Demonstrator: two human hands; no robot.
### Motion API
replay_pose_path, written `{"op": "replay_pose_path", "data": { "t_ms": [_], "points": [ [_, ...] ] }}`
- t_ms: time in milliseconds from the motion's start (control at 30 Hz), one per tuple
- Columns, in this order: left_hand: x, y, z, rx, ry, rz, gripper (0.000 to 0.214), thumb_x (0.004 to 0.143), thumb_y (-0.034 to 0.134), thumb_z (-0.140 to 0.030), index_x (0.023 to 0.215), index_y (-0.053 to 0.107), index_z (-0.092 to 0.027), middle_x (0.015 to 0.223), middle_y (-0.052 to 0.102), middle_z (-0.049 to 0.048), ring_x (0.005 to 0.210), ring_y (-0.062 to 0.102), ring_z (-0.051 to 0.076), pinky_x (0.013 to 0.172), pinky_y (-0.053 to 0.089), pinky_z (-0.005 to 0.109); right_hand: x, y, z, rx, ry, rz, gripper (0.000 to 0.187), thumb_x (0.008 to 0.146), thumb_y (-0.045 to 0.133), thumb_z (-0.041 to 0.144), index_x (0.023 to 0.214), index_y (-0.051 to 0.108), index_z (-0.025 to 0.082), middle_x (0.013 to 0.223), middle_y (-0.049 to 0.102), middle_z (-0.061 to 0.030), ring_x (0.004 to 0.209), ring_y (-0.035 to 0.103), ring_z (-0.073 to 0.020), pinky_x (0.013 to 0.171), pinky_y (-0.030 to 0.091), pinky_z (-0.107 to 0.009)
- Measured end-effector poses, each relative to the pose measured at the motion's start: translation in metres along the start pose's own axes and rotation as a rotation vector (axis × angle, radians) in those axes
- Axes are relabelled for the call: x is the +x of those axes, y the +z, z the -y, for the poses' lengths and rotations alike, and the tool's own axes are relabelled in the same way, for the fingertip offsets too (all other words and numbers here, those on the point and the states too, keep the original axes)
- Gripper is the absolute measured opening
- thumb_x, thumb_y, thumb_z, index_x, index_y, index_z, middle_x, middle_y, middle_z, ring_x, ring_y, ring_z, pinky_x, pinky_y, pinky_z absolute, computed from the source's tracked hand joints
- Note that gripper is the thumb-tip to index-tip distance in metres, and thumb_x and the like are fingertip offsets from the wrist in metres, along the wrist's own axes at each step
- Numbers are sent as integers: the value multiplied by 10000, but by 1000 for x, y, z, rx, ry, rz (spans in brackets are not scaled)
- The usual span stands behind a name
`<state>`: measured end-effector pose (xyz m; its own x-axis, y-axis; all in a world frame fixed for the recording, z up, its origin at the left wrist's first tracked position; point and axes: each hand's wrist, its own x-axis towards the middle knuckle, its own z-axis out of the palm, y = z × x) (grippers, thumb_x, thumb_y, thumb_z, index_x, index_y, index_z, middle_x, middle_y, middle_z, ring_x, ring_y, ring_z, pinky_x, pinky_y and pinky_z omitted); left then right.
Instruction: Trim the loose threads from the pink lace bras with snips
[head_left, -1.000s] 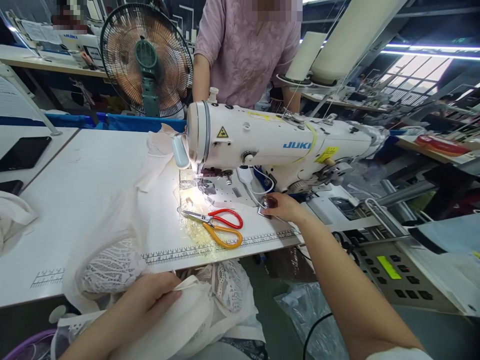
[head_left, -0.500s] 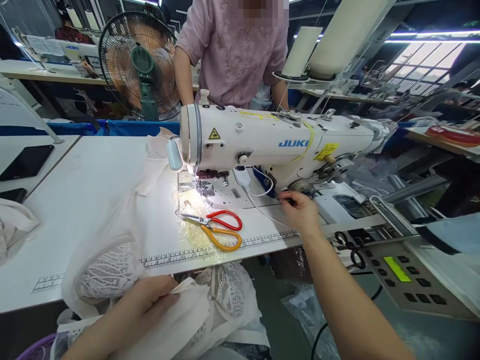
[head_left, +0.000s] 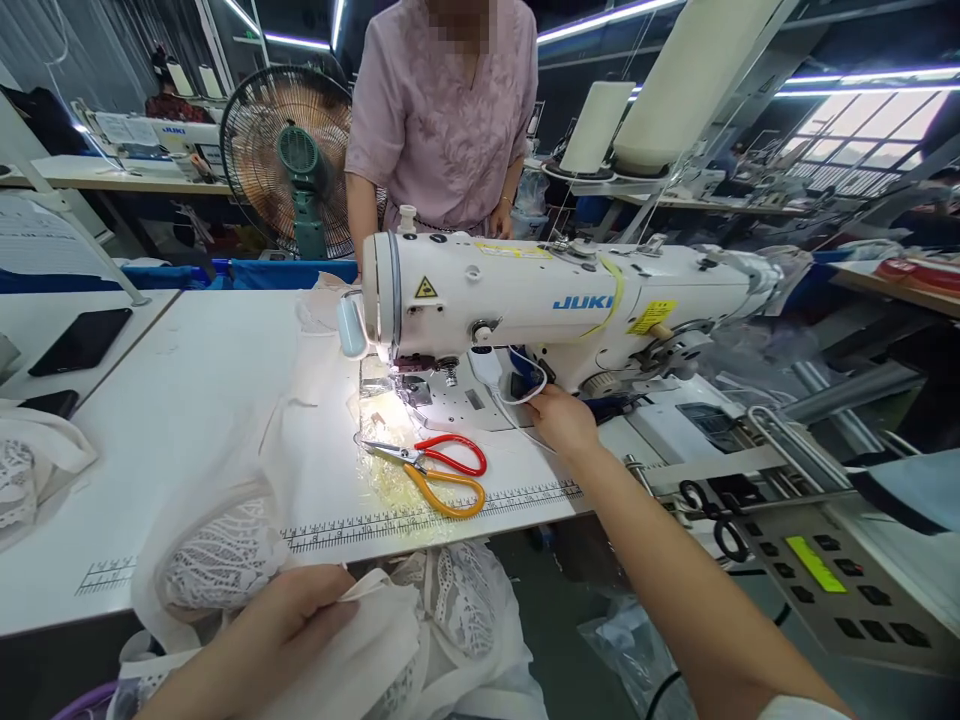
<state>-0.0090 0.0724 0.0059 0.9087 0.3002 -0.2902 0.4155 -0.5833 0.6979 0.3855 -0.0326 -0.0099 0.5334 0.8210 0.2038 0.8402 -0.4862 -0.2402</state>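
Observation:
My left hand [head_left: 289, 625] pinches the edge of a white lace garment [head_left: 375, 630] that looks like a bra. One lace cup [head_left: 225, 555] lies at the table's front edge, and the rest hangs below it. My right hand [head_left: 566, 425] reaches under the arm of a white sewing machine [head_left: 510, 290]. Its fingers are curled together by a dark blue item and a white cable [head_left: 534, 392]; what they hold is hidden. Scissors [head_left: 431, 470] with red and orange handles lie on the table [head_left: 187, 400], left of my right hand.
A co-worker [head_left: 442, 130] stands behind the machine. A fan [head_left: 289, 165] is at the back left, with phones [head_left: 82, 340] at the left. Thread cones [head_left: 596, 125] stand above the machine. A control panel [head_left: 832, 580] and black scissors [head_left: 712, 520] are at the right.
My right hand has moved left and further in under the machine's arm. My left hand keeps its hold on the garment. The view has tilted up slightly, and the co-worker stands more upright.

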Motion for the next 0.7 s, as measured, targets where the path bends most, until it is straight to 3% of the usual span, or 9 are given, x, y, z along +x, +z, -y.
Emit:
{"op": "replay_pose_path", "data": {
  "t_ms": [133, 400, 700],
  "points": [
    [-1, -1, -3, 18, -6, -17, 359, 919, 311, -416, 647, 359, -188, 672, 488, -8, 647, 486, 142, 613, 386, 232, 8, 4, 11, -82, 37, -12, 193, 913, 525, 290, 1005, 617, 147, 1064, 624, -76, 973, 596, -194, 861, 481, -415],
    [1, -5, -11, 1, -33, 25, 348, 920, 296, -406, 670, 392, -184, 703, 511, 0, 676, 498, 146, 649, 392, 237, 9, 6, 1, 19, -173, 97, 293, 883, 477, 96, 1133, 614, 165, 1325, 527, -111, 1202, 505, -213, 983, 430, -377],
    [0, -2, -12, 26, -43, -8, 362, 912, 305, -425, 641, 345, -188, 658, 465, -9, 640, 477, 143, 617, 383, 239, 36, 16, 14, -6, -80, 136, 329, 904, 538, 327, 1195, 538, 174, 1269, 526, -98, 1105, 541, -238, 929, 442, -472]
  ]
}}
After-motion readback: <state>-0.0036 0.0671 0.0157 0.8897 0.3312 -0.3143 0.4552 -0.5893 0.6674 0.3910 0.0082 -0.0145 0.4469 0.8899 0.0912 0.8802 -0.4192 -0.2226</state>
